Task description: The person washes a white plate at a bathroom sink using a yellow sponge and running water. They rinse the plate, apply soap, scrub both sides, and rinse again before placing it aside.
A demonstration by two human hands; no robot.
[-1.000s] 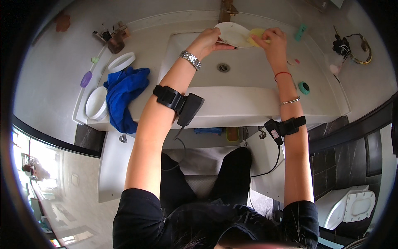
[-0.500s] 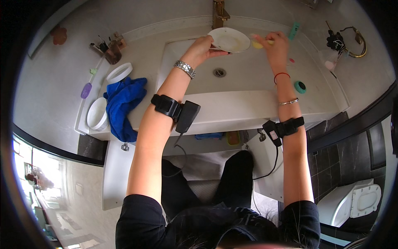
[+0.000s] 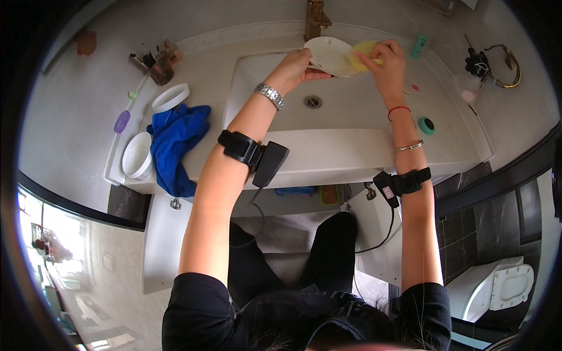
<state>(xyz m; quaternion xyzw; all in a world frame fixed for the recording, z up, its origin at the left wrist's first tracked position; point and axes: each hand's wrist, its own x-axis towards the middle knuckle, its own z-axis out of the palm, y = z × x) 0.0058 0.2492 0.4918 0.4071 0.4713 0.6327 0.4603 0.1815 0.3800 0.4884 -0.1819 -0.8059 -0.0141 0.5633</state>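
One plate (image 3: 329, 54), one blue towel (image 3: 174, 143)

We take this for a bathroom: a white washbasin (image 3: 275, 117) with a drain (image 3: 312, 102) and a brassy tap (image 3: 315, 23) towards twelve o'clock, a toilet (image 3: 497, 286) beside dark wall tiles (image 3: 459, 245) at four, and a brush cup (image 3: 161, 72) at ten.

I wear black short sleeves (image 3: 196, 307), a silver watch (image 3: 270, 96), red cord (image 3: 398, 108), silver bangle (image 3: 410, 145), black arm straps (image 3: 237, 146) with cables (image 3: 392, 221), and black trousers (image 3: 331, 248).
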